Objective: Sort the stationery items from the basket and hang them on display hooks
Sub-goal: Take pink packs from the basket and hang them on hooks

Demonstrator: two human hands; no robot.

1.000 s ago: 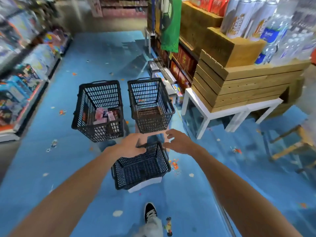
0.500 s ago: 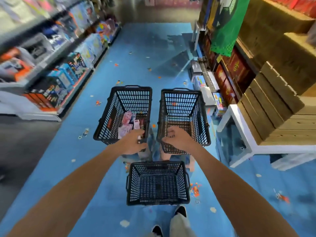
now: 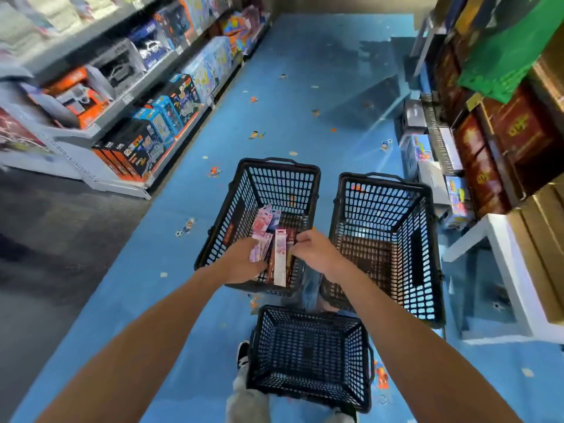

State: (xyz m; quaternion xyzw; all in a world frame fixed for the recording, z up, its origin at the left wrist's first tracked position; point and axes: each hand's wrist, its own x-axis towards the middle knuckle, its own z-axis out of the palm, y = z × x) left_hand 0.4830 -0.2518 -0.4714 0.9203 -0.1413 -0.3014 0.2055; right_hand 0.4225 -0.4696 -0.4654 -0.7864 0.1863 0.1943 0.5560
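Note:
Three black mesh baskets stand on the blue floor. The far left basket holds several stationery packs, pink and red. Both my hands are inside it. My left hand grips a pink pack at the basket's near side. My right hand pinches the upper part of a long narrow pink-and-white pack, which stands nearly upright between my hands. The far right basket and the near basket at my feet hold nothing that I can see. No display hooks are in sight.
Shelves of boxed toys run along the left of the aisle. On the right are brown boxes, wooden crates and a white table frame. The blue floor stretches ahead. My shoe is beside the near basket.
My view has turned left and come closer to the baskets. Both hands have moved from the basket rims into the left basket and taken hold of packs.

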